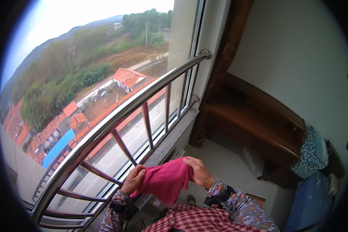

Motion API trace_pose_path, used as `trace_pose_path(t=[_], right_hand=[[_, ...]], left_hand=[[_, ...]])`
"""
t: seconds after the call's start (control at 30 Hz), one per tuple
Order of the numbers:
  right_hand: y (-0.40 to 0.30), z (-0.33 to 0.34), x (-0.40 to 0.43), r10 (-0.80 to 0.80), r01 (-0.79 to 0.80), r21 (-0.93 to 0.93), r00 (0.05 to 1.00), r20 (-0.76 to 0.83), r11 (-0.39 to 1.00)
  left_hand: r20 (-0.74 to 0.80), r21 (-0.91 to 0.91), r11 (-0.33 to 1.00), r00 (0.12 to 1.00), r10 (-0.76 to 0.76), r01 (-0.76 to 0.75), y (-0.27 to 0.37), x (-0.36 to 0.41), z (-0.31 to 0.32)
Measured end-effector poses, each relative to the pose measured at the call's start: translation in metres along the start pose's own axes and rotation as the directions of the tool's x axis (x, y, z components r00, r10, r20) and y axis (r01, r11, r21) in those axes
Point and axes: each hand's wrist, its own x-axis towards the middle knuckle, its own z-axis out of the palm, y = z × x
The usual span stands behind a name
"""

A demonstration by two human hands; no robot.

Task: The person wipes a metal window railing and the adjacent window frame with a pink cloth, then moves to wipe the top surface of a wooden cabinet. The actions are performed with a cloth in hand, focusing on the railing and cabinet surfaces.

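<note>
A bright pink cloth [166, 180] hangs stretched between my two hands, in front of my body. My left hand [134, 179] grips its left end with the thumb on top, close beside the lower bars of the metal railing [133, 108]. At the cloth's upper right corner, my right hand [199, 173] pinches the fabric between thumb and fingers. The cloth's lower edge droops loosely toward my checked apron [191, 218]. Beyond the railing is a large window [159, 121] looking down on red-tiled roofs.
A speckled stone sill [174, 132] runs under the railing, with a white radiator [176, 155] below it. To the right stand a dark wooden piano-like cabinet [255, 124], a teal patterned bag or box [311, 153] and a blue padded item [308, 200]. A dark cable [139, 223] lies low down.
</note>
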Motion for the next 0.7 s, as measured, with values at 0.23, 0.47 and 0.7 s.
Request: trace_pose_path(t=[0.23, 0.47, 0.7], right_hand=[[-0.042, -0.048, 0.001, -0.027, 0.032, 0.094, 0.998, -0.053, 0.995], [-0.079, -0.084, 0.008, -0.106, 0.102, 0.046, 0.991, 0.087, 0.994], [-0.108, -0.136, 0.007, -0.303, 0.309, -0.201, 0.951, 0.061, 0.930]], left_hand=[[0.272, 0.349, 0.865, 0.922, 0.275, -0.361, 0.019, 0.054, 0.056], [0.228, 0.260, 0.893, 0.922, 0.314, -0.368, 0.022, 0.117, 0.121], [0.425, -0.010, 0.988, 0.894, 0.143, -0.154, 0.028, 0.156, 0.179]])
